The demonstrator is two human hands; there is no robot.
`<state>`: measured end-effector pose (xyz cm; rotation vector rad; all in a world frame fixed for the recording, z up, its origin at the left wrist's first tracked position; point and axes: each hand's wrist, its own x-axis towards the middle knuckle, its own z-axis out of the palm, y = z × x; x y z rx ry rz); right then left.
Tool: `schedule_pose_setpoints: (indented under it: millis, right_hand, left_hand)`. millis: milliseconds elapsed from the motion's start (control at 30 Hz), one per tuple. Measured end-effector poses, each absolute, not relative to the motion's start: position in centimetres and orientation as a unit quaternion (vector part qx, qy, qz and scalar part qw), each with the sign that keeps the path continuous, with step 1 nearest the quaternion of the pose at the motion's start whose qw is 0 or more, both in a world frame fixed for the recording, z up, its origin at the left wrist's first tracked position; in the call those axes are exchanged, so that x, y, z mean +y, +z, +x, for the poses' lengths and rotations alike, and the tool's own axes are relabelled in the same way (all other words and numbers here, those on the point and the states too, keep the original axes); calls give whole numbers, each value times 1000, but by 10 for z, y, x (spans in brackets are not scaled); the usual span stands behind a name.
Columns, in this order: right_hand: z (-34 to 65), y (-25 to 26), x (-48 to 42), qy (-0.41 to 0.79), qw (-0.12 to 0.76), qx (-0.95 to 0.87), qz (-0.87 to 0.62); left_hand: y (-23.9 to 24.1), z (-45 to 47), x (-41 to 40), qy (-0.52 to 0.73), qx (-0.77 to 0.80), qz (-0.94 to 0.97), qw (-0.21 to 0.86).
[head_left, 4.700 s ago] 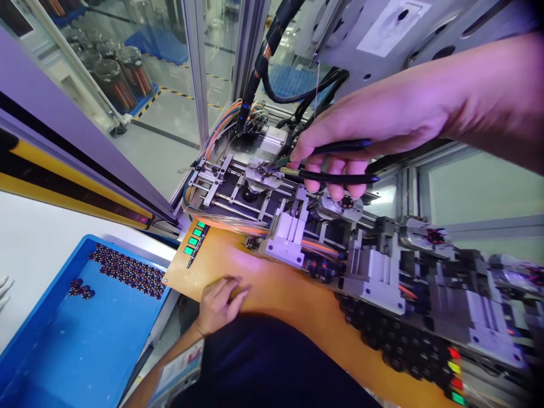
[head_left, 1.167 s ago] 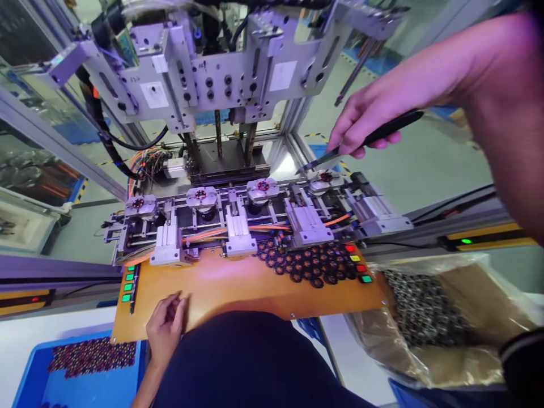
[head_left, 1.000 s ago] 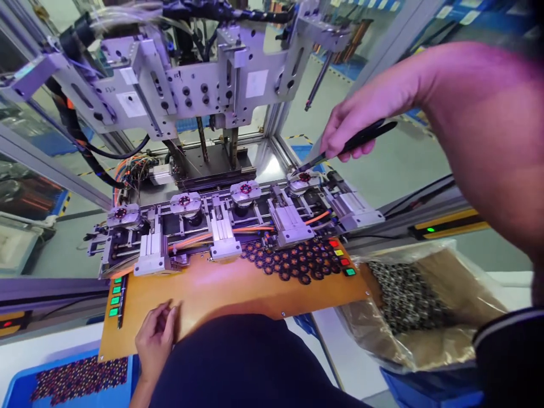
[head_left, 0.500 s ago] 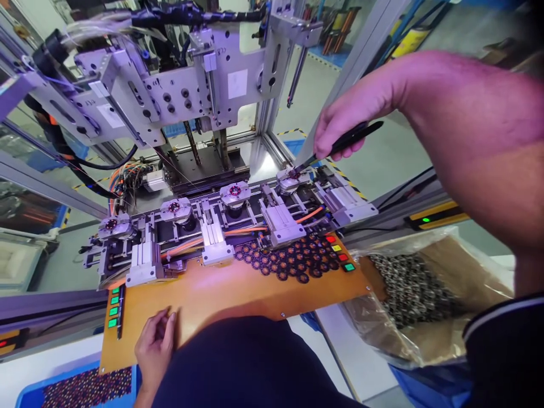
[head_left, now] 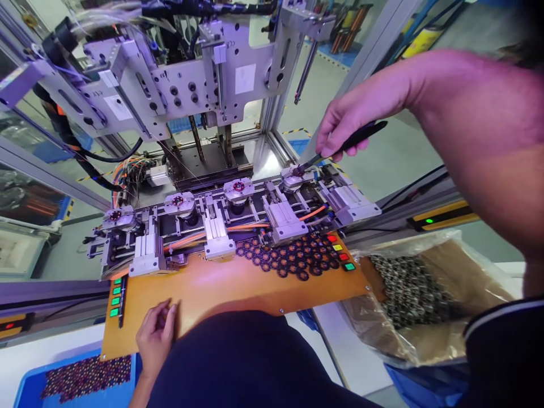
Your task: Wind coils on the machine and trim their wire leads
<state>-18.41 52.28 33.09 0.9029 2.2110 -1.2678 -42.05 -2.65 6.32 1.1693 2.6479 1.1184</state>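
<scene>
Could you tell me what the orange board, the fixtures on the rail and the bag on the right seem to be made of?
Orange board: smooth and matt with a soft sheen, probably laminate or phenolic sheet; unclear.
Fixtures: bare silver metal, likely machined aluminium, judging by the bright flat faces.
Bag: thin clear plastic film, wrinkled and glossy, with brown card showing through it.

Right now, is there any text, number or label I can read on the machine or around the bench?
White stickers on the grey machine plate: print too small to read.
Handwritten marks at the plate's upper edge: blurred, not legible.
Coloured buttons and green buttons on the orange panel: no legible lettering.
</scene>
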Motion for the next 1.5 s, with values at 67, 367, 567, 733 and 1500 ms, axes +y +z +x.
schedule_pose_setpoints:
  millis: [67,367,567,733,1500]
  right_hand:
    - [-180,345,499,-452,198,811,315]
    - [-172,242,264,-773,48,623,115]
    - [-210,97,155,-818,30,524,237]
    - [-221,61,155,-727,-12,601,334]
    - [-342,275,288,-60,-25,998,-2]
  left_hand:
    - [66,-420,-24,371,851,371,23]
    - [98,-390,-20,398,824,364,176]
    - [104,-359,4,368,756,429,329]
    - [94,-352,19,311,778,452,305]
    - [263,-585,80,120,798,586,-65]
